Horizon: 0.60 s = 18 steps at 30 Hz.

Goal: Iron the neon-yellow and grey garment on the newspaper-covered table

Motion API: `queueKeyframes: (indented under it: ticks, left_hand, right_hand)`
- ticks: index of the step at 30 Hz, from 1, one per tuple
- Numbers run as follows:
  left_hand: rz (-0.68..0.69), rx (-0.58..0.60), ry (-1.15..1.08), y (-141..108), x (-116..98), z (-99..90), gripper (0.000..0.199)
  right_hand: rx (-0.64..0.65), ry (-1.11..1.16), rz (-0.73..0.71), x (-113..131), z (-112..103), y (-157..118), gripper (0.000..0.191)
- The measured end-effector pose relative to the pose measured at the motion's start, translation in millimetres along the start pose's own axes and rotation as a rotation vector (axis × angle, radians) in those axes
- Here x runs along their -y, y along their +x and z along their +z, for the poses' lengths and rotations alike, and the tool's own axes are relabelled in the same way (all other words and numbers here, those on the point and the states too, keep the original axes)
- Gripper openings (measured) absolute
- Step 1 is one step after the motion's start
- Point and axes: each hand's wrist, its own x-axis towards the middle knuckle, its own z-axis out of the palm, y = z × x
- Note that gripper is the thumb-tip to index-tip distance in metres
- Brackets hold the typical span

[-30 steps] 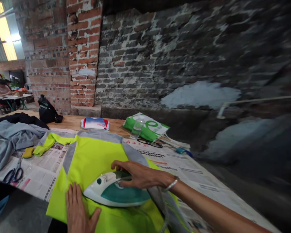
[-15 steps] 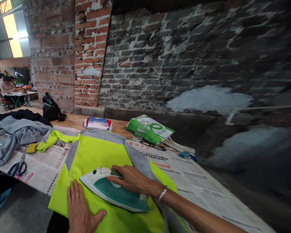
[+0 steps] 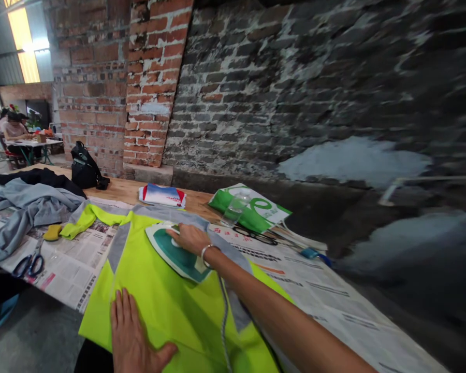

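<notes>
A neon yellow and grey long-sleeved garment (image 3: 166,305) lies spread over newspaper on the table. My right hand (image 3: 191,237) is wrapped round the handle of a white and teal clothes iron (image 3: 177,257), which rests on the garment's upper part. From the iron's rear a grey cord (image 3: 224,321) trails down across the cloth. My left hand (image 3: 135,331) lies flat on the garment's lower left area, fingers stretched and thumb apart, holding nothing.
Scissors (image 3: 30,263) and a yellow sponge-like piece (image 3: 53,232) lie left, near grey clothing (image 3: 34,207). Behind are a black bag (image 3: 86,167), a folded white, red and blue cloth (image 3: 163,196), a green-white bag (image 3: 252,210), a clear cup (image 3: 236,210) and glasses (image 3: 256,236).
My right hand has slid the iron away from me, up the garment, baring more cloth and the cord. My left hand stays flat in nearly the same spot.
</notes>
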Motion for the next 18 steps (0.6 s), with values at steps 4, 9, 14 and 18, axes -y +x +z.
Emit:
queueKeyframes:
  ticks: [4,9,14,18]
  left_hand:
    - [-0.013,-0.042,-0.01,-1.3,-0.3,5.8,0.117]
    - [0.016,-0.075,-0.025,-1.1,0.1,10.3,0.115]
    - [-0.045,-0.086,-0.057,1.4,-6.0,7.3,0.117]
    - [-0.037,-0.102,-0.055,3.1,-4.9,5.9,0.116]
  right_hand:
    - [-0.007,0.016,0.084,-1.2,-1.6,48.3,0.062]
    - [0.008,0.021,0.076,-5.2,-5.0,67.7,0.061]
    - [0.047,0.002,-0.047,-11.9,-4.3,39.2,0.062]
    - [0.076,0.021,-0.262,-16.6,-3.1,-13.7,0.057]
